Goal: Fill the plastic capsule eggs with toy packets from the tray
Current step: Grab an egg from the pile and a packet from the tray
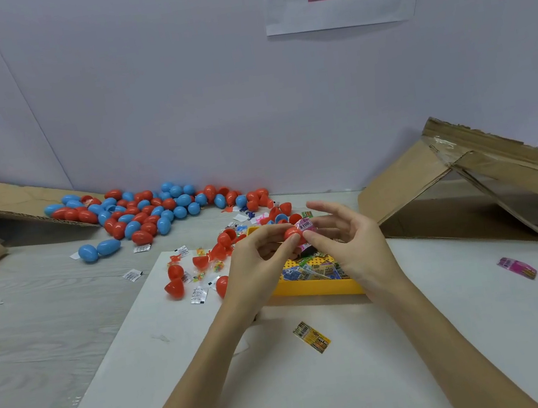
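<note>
Upper left: pile of closed red and blue eggs (144, 211). Centre: left hand (255, 261) grips a red egg half (293, 234); right hand (345, 241) pinches a pink packet (306, 225) into it, other fingers spread. Beneath: yellow tray (317, 288) holding packets. Lower right: a loose pink packet (517, 268).

Soft even light (edges warped)
</note>
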`<state>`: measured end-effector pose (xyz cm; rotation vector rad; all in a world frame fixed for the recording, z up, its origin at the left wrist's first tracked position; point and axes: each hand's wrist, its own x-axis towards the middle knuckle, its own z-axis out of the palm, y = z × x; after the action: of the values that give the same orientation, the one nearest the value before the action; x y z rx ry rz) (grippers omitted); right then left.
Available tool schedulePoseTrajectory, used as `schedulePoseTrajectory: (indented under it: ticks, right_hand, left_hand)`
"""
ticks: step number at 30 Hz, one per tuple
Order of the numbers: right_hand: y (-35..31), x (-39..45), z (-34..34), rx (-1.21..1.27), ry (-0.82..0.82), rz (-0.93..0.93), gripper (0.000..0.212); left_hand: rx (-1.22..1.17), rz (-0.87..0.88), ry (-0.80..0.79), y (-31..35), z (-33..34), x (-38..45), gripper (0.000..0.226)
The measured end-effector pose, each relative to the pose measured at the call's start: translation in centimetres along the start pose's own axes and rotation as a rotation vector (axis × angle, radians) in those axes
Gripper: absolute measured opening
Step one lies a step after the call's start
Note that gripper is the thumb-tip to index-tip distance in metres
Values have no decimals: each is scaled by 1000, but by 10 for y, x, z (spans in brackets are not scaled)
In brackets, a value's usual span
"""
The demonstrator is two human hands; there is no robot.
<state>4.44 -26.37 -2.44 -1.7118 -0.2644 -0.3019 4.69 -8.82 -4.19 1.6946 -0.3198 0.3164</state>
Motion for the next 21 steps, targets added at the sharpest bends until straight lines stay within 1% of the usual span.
schedulePoseTrajectory:
  ticks: [4, 10, 16, 21]
  right_hand:
    - [-3, -2, 3, -5, 10, -44, 48]
    - [-4, -5, 6, 115, 13, -45, 49]
    - [-3, -5, 8, 120, -14, -38, 48]
    - [-1, -4, 9, 145, -4, 6, 48]
  left_hand:
    - [-4, 0, 7, 1, 1, 0, 33]
    - [-5, -8, 13, -2, 1, 1, 32]
    - [-8, 17, 31, -3, 0, 2, 36]
    - [-16, 72, 76, -1, 0, 0, 30]
